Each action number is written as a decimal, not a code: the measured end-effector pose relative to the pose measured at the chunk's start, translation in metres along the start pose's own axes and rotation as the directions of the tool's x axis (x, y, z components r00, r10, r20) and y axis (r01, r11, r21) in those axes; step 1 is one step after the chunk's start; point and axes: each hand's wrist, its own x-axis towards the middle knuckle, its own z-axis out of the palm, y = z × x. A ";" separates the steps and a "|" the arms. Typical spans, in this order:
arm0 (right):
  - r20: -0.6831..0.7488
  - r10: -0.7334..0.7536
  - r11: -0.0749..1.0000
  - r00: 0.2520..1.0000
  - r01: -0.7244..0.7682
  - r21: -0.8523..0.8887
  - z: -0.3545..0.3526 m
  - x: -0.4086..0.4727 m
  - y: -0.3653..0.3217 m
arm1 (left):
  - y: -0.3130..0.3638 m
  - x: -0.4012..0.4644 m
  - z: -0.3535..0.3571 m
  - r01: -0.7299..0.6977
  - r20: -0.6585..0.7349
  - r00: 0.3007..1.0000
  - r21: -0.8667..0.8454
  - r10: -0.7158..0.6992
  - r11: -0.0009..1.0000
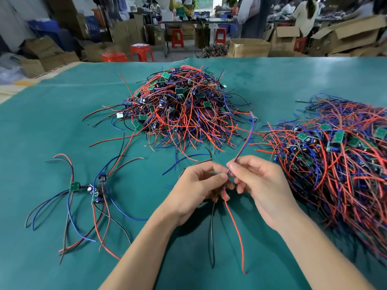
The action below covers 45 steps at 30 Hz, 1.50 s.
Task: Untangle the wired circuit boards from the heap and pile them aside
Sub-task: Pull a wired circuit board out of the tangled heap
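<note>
A tangled heap (182, 107) of small green circuit boards with red, blue and black wires sits mid-table. My left hand (196, 189) and my right hand (259, 185) meet just in front of it, fingers curled round one wired board whose body is hidden between them. My right hand pinches its red and blue wires (245, 141), which rise toward the heap. A red wire (234, 225) and a black wire (212, 227) hang down from my left hand. A few separated boards (92, 189) lie spread at the left.
A large bundle of wired boards (339, 164) covers the right side of the green table mat (62, 122). Beyond the far edge stand cardboard boxes (249, 48), red stools (142, 52) and people at other benches.
</note>
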 end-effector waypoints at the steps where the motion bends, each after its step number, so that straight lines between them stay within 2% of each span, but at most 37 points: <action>1: 0.018 -0.020 0.998 1.000 0.021 -0.052 0.001 -0.001 0.000 | 0.000 0.000 0.000 -0.004 -0.017 1.000 0.001 0.004 1.000; 4: 0.022 -0.020 0.994 1.000 0.022 -0.103 0.002 -0.002 0.003 | -0.001 0.001 -0.001 0.005 -0.068 0.998 -0.027 -0.007 1.000; 7: -0.010 -0.015 0.993 1.000 0.013 -0.116 0.000 -0.001 0.002 | -0.002 0.002 -0.001 0.014 -0.061 0.998 -0.042 -0.016 0.999; 11: -0.019 -0.120 0.942 0.993 0.108 -0.316 0.000 -0.001 0.000 | -0.002 0.004 -0.001 0.014 -0.020 1.000 -0.003 -0.014 1.000; 14: -0.026 -0.239 0.844 0.971 0.195 -0.500 0.001 -0.002 -0.001 | -0.002 0.004 -0.002 -0.002 -0.002 1.000 0.016 0.002 1.000; 17: -0.045 -0.328 0.784 0.943 0.246 -0.570 0.004 -0.004 -0.002 | -0.002 0.004 -0.002 -0.019 0.002 1.000 0.007 0.019 1.000; 24: -0.082 -0.338 0.811 0.937 0.246 -0.531 0.001 0.000 0.002 | -0.002 0.004 -0.001 -0.035 0.010 0.999 -0.002 0.035 0.999; 29: -0.304 -0.307 0.908 0.902 0.182 -0.377 -0.023 0.011 -0.004 | -0.003 0.001 0.000 -0.005 0.074 0.997 0.000 0.005 1.000; 33: -0.480 -0.329 0.936 0.813 0.213 -0.281 -0.038 0.015 -0.007 | -0.003 0.002 0.000 0.012 0.087 0.996 0.004 -0.013 1.000; 36: -0.673 -0.330 0.944 0.662 0.244 -0.222 -0.054 0.019 -0.012 | -0.003 0.002 -0.001 0.014 0.054 0.998 -0.008 -0.014 1.000; 38: -0.753 -0.356 0.931 0.553 0.278 -0.236 -0.059 0.020 -0.014 | -0.002 0.001 -0.003 0.002 0.001 1.000 -0.044 -0.001 0.999; 39: -0.770 -0.362 0.927 0.525 0.292 -0.237 -0.059 0.019 -0.015 | -0.002 0.001 -0.004 -0.004 -0.027 1.000 -0.073 0.002 0.997; 40: -0.767 -0.363 0.927 0.529 0.286 -0.241 -0.057 0.018 -0.014 | -0.001 0.001 -0.005 -0.013 -0.052 0.999 -0.097 0.008 0.995; 41: -0.736 -0.350 0.936 0.579 0.253 -0.246 -0.051 0.016 -0.013 | -0.001 0.001 -0.006 -0.025 -0.073 0.997 -0.114 0.017 0.993; 42: -0.656 -0.323 0.945 0.682 0.205 -0.253 -0.044 0.014 -0.011 | -0.002 0.001 -0.007 -0.035 -0.086 0.996 -0.126 0.024 0.991; 44: -0.356 -0.229 0.932 0.906 0.099 -0.347 -0.022 0.008 -0.007 | -0.002 0.002 -0.007 -0.038 -0.082 0.996 -0.145 0.027 0.989; 45: -0.186 -0.166 0.904 0.968 0.074 -0.421 -0.010 0.003 -0.005 | -0.002 0.001 -0.007 -0.036 -0.071 0.997 -0.146 0.026 0.989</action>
